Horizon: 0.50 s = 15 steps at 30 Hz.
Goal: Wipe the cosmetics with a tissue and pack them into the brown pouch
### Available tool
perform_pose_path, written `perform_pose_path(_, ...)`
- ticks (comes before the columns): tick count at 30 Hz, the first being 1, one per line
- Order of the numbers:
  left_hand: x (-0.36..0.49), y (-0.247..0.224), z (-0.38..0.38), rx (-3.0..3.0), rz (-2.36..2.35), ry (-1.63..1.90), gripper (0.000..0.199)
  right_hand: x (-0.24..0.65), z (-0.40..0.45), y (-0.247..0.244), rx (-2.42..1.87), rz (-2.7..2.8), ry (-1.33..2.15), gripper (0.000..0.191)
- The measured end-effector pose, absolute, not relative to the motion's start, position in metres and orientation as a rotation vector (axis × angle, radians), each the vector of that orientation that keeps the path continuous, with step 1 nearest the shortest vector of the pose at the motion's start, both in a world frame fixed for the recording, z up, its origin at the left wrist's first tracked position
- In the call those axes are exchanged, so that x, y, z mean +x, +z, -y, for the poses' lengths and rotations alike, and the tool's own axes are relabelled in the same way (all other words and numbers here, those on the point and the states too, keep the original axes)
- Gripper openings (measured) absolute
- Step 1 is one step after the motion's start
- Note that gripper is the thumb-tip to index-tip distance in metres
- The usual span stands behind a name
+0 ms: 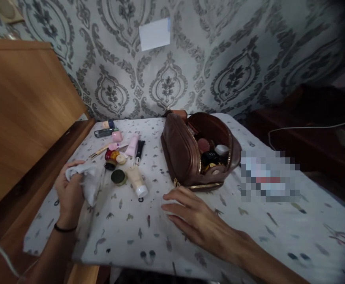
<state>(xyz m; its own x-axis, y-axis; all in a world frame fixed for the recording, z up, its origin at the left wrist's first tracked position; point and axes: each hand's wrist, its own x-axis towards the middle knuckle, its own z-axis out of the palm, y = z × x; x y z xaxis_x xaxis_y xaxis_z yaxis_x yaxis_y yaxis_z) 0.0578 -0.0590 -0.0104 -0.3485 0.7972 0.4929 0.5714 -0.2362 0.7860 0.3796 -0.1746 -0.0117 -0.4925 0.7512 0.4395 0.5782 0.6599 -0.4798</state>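
In my left hand (70,189), at the table's left side, a crumpled white cloth (90,180) is gripped between thumb and fingers. My right hand (187,215) hovers or rests low over the tablecloth with its fingers stretched out; what lies under the palm is hidden. Just beyond it stands a brown cosmetic bag (180,146), unzipped, with a black container (212,158) and a white-lidded item (221,150) inside. Between my hands lie a beige tube (136,179) with a white cap and a dark green-lidded jar (118,177).
Farther back are a pink tube (132,145), a black tube (140,150), a small pink jar (117,136), a red jar (111,154) and a brush (99,150). A wooden panel (24,102) borders the left. A blurred-out item (269,175) lies right of the bag.
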Motion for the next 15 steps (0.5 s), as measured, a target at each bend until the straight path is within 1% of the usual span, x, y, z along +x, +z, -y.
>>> perform_pose_path(3,0.035,-0.012,0.043,1.340,-1.730,1.818,0.027,0.364,0.165,-0.023,-1.011,2.269,0.472,0.018)
perform_pose_path(6,0.012,-0.013,0.030,1.276,-1.783,1.849,0.023,0.349,0.155,-0.033,-0.970,2.221,0.535,0.017)
perform_pose_path(9,-0.007,-0.017,0.017,1.329,-1.863,1.780,0.020,0.333,0.146,-0.043,-0.920,2.126,0.596,0.017)
perform_pose_path(15,-0.015,-0.023,-0.004,1.563,-1.966,1.497,0.029,0.316,0.139,-0.069,-0.963,1.886,0.547,0.021)
